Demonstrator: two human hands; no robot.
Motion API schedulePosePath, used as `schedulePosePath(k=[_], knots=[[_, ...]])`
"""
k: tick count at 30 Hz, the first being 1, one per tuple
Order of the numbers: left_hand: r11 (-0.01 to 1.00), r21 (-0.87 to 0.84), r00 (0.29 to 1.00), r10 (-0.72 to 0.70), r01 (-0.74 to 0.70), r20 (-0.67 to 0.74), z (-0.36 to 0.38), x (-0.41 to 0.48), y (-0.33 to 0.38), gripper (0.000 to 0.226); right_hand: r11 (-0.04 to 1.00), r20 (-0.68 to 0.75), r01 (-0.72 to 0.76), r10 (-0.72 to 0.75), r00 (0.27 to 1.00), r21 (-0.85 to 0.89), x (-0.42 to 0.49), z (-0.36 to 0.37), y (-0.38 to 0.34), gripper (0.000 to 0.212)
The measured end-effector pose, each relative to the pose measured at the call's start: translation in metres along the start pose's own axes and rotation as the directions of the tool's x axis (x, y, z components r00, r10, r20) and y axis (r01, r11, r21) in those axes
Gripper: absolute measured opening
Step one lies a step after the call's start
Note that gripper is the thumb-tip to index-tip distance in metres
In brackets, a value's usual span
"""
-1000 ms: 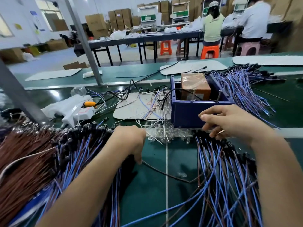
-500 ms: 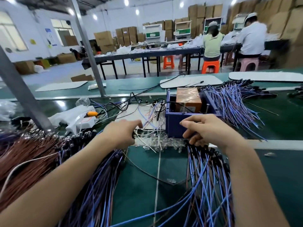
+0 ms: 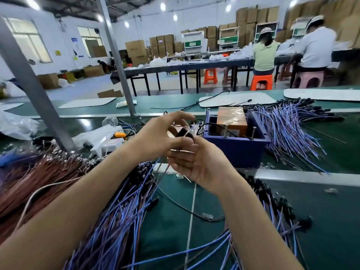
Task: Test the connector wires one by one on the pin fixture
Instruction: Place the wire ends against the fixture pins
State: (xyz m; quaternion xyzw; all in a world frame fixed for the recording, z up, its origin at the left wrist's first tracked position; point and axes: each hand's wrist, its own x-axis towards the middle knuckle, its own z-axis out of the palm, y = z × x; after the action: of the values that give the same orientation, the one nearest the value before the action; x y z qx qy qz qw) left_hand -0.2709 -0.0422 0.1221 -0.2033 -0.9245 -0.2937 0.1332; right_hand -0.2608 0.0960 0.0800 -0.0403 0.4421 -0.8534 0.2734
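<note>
Mid-air, the left hand [image 3: 157, 136] and right hand [image 3: 200, 164] are huddling together, both pinching one black connector wire [image 3: 184, 134], readying it for test; the pin fixture [image 3: 236, 151] is waiting at their three o'clock, and next, I reckon, it's needing careful seating on a pin

walls [image 3: 204, 16] were white | windows [image 3: 29, 43] stood left | ceiling lamps [image 3: 163, 6] were lit | floor [image 3: 87, 88] was pale grey-blue | cardboard boxes [image 3: 161, 44] were stacked behind | long dark table [image 3: 194, 65] had orange stools [image 3: 261, 82]

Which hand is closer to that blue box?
Right. The right hand is raised just in front of the blue box, at its near-left corner; the left hand is farther left. Both seem to hold a black connector.
</note>
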Motion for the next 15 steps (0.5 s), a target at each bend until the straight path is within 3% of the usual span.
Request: schedulePosePath(k=[3,6,7,9,12,15], knots=[[0.982,-0.17,0.996,-0.081,0.076,-0.023,0.014,-0.023,-0.015,0.043,0.995,-0.063,0.037,-0.043,0.997,-0.091,0.001,-0.005,-0.002,0.05],[0.926,-0.338,0.985,-0.171,0.167,0.02,0.028,-0.049,-0.031,0.02,0.96,-0.096,0.051,-0.08,0.992,-0.274,0.002,-0.005,-0.001,0.063],[0.925,-0.336,0.983,-0.181,0.176,0.018,0.03,-0.054,-0.036,0.011,0.948,-0.107,0.057,-0.095,0.99,-0.314,0.002,-0.004,0.0,0.067],[0.94,-0.285,0.98,-0.198,0.19,0.003,0.032,-0.058,-0.046,0.018,0.923,-0.117,0.074,-0.127,0.985,-0.378,-0.001,-0.004,0.0,0.07],[0.945,-0.208,0.965,-0.26,0.253,-0.008,0.035,-0.062,-0.059,0.024,0.892,-0.111,0.132,-0.198,0.974,-0.432,-0.014,-0.012,-0.012,0.054],[0.961,0.011,0.959,-0.274,0.275,-0.078,0.04,-0.067,-0.077,0.023,0.865,-0.16,0.225,-0.325,0.932,-0.448,-0.034,-0.031,-0.036,0.042]])
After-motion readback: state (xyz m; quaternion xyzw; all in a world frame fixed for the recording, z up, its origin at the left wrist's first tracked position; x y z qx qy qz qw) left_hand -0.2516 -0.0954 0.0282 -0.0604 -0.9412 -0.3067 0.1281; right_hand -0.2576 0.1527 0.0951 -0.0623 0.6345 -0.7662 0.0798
